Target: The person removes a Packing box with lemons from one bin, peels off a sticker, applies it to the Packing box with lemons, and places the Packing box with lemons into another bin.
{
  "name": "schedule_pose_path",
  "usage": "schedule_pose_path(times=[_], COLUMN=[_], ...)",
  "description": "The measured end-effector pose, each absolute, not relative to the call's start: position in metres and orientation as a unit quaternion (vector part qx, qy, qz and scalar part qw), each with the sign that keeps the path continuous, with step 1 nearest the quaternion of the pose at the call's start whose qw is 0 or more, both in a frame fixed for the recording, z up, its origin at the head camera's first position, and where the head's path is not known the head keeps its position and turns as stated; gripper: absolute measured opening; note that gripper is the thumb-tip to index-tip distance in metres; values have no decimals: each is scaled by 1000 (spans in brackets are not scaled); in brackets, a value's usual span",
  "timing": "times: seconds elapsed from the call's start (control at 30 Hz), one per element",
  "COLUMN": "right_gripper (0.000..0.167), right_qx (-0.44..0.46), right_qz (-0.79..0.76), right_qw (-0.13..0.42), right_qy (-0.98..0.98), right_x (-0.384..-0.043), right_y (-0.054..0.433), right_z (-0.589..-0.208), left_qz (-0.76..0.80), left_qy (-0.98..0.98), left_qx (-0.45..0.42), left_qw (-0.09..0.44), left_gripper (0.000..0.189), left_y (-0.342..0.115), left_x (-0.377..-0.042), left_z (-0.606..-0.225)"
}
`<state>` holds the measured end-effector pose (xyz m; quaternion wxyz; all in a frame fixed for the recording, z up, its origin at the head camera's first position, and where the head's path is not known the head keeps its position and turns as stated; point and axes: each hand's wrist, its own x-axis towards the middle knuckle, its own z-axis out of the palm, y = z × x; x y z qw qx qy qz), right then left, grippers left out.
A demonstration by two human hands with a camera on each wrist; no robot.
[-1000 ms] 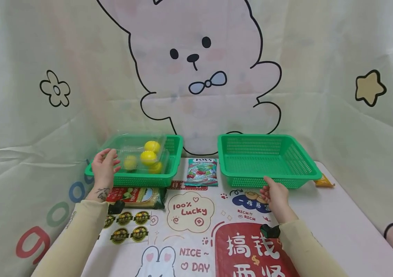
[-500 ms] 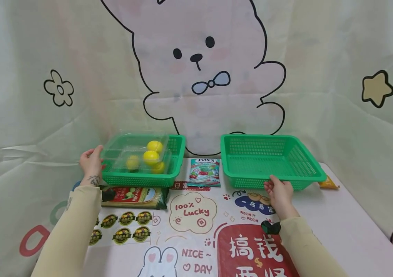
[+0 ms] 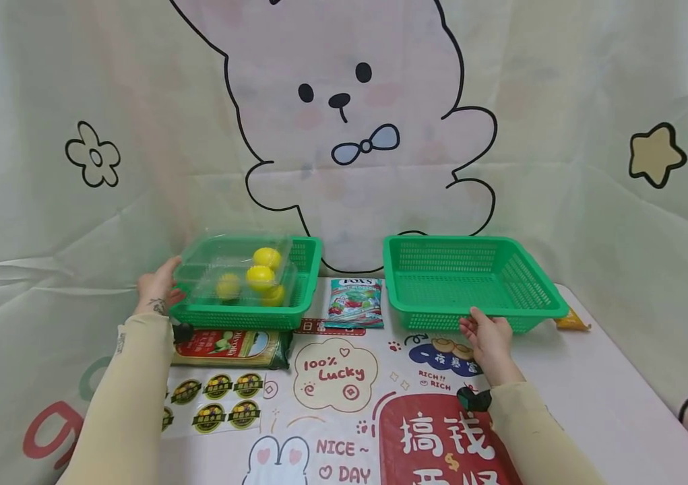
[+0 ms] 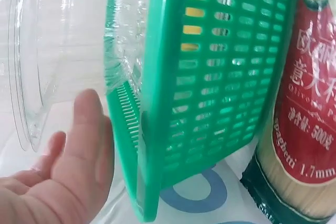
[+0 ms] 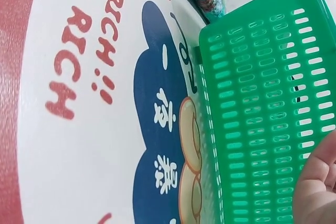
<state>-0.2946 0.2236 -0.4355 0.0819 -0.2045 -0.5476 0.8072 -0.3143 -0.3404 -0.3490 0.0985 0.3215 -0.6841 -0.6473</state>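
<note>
My left hand (image 3: pixel 158 286) is at the left end of the left green basket (image 3: pixel 310 269), fingers relaxed. In the left wrist view its thumb (image 4: pixel 86 124) lies by the edge of a clear plastic box (image 4: pixel 63 40); contact is hard to tell. That clear box (image 3: pixel 204 269) sits in the basket. Several yellow lemons (image 3: pixel 261 277) are in and around it, seen partly through the plastic. My right hand (image 3: pixel 489 340) is at the front rim of the right green basket (image 3: pixel 441 316), fingers loosely curled; the right wrist view shows only part of the hand (image 5: pixel 317 192).
A red-labelled spaghetti pack (image 3: pixel 228 347) lies before the left basket. A teal candy bag (image 3: pixel 354 303) stands between the baskets. A sheet of round stickers (image 3: pixel 213 407) lies at the front left. An orange packet (image 3: pixel 573 321) peeks out beyond the right basket.
My left hand has moved left from above the clear box to the left end of its basket. My right hand stays by the right basket's rim.
</note>
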Motion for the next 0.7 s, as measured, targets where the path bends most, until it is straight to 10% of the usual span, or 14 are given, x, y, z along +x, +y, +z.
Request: schedule_pose_path(times=[0.7], right_gripper=[19], right_qx=[-192], right_qz=[810], right_qw=[86], right_qy=[-548], right_x=[-294], right_y=[224], right_z=[-436], left_qz=[-769], left_qy=[-571], left_qx=[281], left_qw=[64], left_gripper=[58], left_y=[-338], left_x=[-311], left_z=[-333])
